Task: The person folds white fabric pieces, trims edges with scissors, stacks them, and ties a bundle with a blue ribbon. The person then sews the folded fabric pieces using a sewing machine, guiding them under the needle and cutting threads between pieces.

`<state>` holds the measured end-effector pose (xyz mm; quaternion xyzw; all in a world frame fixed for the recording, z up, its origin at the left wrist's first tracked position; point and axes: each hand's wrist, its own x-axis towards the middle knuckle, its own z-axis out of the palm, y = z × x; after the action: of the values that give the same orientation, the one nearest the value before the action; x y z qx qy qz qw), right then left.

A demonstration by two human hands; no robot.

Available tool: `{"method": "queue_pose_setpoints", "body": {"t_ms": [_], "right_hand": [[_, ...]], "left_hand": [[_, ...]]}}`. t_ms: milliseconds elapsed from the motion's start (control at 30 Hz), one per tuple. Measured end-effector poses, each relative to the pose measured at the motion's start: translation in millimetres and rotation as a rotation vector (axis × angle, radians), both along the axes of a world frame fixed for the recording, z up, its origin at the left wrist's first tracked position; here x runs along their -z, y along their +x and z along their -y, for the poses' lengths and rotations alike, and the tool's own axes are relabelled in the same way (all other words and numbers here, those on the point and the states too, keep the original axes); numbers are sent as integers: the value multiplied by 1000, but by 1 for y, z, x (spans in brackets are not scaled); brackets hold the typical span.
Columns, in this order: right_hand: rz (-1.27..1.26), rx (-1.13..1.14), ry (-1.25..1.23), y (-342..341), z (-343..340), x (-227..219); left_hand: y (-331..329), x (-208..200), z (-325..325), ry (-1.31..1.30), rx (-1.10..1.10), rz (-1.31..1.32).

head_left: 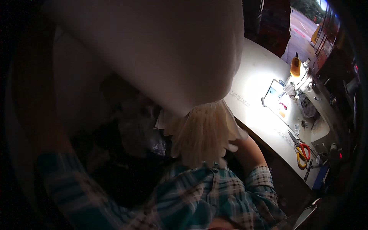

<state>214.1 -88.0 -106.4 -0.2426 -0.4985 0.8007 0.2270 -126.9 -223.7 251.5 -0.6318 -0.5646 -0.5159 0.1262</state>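
A bunch of pale, knitted-looking gloves [203, 134] hangs in front of my body, its many finger ends pointing down. Above it a large, smooth white soft-looking thing [172, 50] fills the upper middle; its kind cannot be made out. My right forearm [251, 151] reaches up to the gloves from the right, and the right hand is hidden behind them. On the dark left side my left forearm [42, 122] rises toward the white thing; its hand does not show. Whether either hand is open or closed is hidden.
On the right stands a white table [260, 57] with a lit sewing machine [318, 96]. Scissors with red and yellow handles [301, 151] lie near its edge, beside small tools. A phone-like framed thing [273, 94] rests under the lamp. Clear plastic [157, 147] glints in the dark.
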Motion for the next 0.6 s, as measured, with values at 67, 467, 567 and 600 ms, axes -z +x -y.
{"method": "queue_pose_setpoints", "body": {"t_ms": [67, 467, 567, 600], "right_hand": [[44, 5, -13, 13, 1, 1], [140, 14, 60, -7, -6, 3], [177, 26, 76, -2, -3, 4], [188, 10, 83, -5, -3, 4]], "left_hand": [[1, -3, -2, 2, 0, 6], [3, -16, -8, 4, 27, 35], [3, -19, -13, 13, 52, 43], [2, -19, -8, 16, 38, 42]]}}
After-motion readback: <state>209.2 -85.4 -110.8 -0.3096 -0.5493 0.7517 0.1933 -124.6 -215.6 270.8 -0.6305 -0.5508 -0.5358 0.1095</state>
